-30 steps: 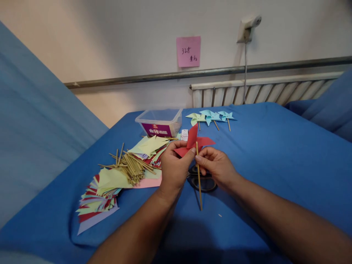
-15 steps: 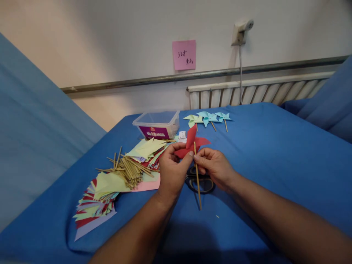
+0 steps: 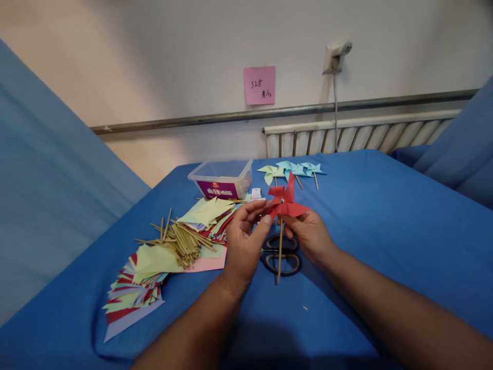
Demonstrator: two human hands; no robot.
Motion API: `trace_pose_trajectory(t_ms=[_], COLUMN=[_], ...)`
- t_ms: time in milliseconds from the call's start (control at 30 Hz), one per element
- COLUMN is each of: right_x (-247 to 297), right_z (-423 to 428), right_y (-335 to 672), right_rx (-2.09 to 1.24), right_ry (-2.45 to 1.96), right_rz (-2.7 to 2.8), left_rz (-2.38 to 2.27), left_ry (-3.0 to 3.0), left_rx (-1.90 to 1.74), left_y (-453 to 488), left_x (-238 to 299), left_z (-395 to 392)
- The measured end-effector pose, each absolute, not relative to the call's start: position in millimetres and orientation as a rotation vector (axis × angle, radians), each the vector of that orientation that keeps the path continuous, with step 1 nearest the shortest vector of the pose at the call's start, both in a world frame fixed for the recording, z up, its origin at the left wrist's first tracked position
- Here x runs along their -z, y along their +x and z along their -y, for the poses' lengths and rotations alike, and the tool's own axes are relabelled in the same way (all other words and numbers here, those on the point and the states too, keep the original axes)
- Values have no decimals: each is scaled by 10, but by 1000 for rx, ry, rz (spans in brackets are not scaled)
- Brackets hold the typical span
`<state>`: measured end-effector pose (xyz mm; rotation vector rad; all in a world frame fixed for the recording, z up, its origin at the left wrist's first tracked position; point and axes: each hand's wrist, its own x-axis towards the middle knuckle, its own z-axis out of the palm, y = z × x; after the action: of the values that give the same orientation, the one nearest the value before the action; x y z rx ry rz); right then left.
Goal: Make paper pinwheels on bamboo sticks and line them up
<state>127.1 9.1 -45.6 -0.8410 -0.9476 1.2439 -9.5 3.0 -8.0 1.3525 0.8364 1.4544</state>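
Observation:
A red paper pinwheel [image 3: 289, 207] on a thin wooden stick [image 3: 280, 252] is held up in front of me, its front with a small pale centre pin facing me. The fingers and thumb of my left hand [image 3: 244, 239] close on its left blade. My right hand [image 3: 313, 236] pinches the top of the stick just below the blades; its fingertips are partly hidden behind the paper. Under the stick, black-handled scissors [image 3: 287, 267] lie on the blue cloth [image 3: 358, 246], their blades covered by my left hand.
At left lie a pile of wooden sticks [image 3: 185, 241] and fanned stacks of coloured paper [image 3: 134, 295]. Behind them stand a clear plastic box [image 3: 219, 177] and a small white box [image 3: 256, 193]. Finished pinwheels, one pale green [image 3: 269, 173] and two blue [image 3: 292, 168], lie at the back.
The pinwheel has turned round, so its pinned front now faces me instead of the stick side. My right hand has shifted slightly, its fingers now behind the blades. The view has tilted up a little.

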Motion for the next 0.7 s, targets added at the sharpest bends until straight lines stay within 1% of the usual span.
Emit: trace_pose_trajectory(t_ms=[100, 167, 400, 700], right_x=[471, 474, 538, 538], right_z=[-84, -71, -39, -6], right_y=[1268, 1258, 1186, 1121], right_rx=[-1305, -1339, -1385, -1420], right_ry=[-802, -789, -851, -916], right_rz=[925, 936, 999, 1045], left_rz=[-944, -1009, -966, -914], left_ry=[1317, 1258, 1078, 1016], left_rx=[-1657, -1707, -1294, -1279], left_y=[-133, -150, -85, -66], left_x=[86, 82, 126, 167], left_z=[-90, -141, -178, -159])
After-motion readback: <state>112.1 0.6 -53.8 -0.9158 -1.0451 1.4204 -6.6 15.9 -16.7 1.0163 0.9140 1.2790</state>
